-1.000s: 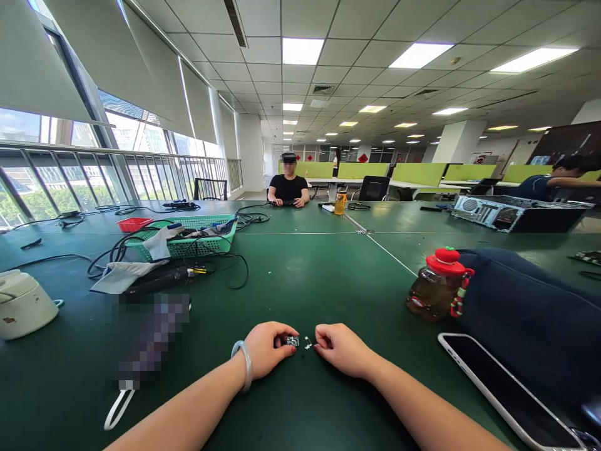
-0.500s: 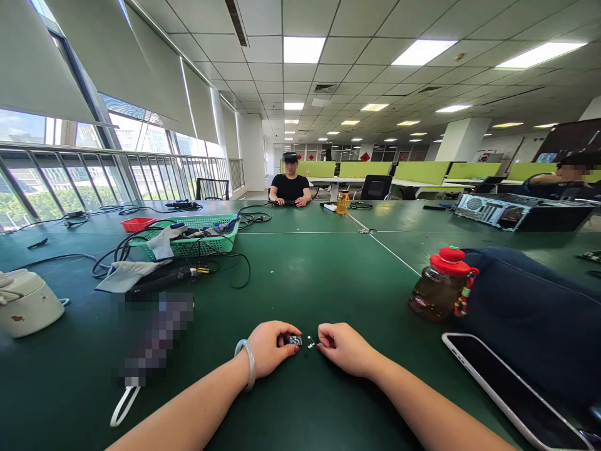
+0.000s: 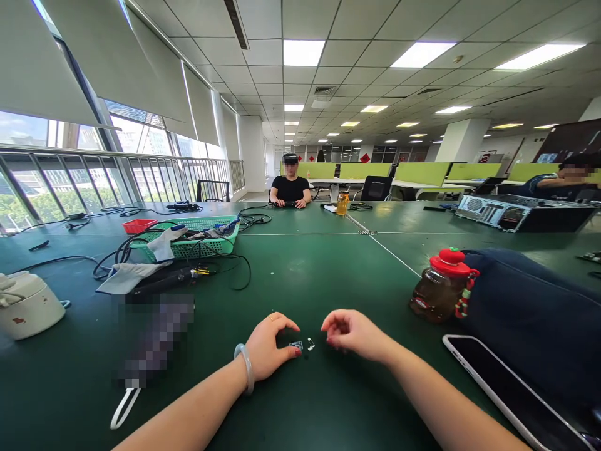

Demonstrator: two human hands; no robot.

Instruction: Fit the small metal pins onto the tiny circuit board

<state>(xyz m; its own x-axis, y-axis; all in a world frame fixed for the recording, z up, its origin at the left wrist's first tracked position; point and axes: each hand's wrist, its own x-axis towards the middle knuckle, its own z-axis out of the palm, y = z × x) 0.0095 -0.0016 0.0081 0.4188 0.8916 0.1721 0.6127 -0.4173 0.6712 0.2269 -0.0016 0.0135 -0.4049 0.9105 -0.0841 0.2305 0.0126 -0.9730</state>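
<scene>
My left hand (image 3: 272, 341), with a bangle at the wrist, rests on the green table. Its thumb and fingers are spread apart, and the thumb tip lies at a small circuit board (image 3: 296, 344), partly covering it. Just to the right of the board is a tiny white piece (image 3: 310, 344), lying loose on the tabletop. My right hand (image 3: 354, 333) hovers to the right of that piece, its fingers loosely curled and the thumb apart from them. I see nothing in it.
A purple pouch (image 3: 162, 338) and a green basket (image 3: 197, 241) with cables and gloves lie to the left. On the right are a red-lidded bottle (image 3: 439, 285), a phone (image 3: 507, 388) and a dark bag (image 3: 530, 313). A person (image 3: 290, 185) sits across the table (image 3: 291, 275).
My left fingers have opened away from the circuit board, which now lies lower. My right hand has lifted and shifted slightly right, and its fingers have loosened.
</scene>
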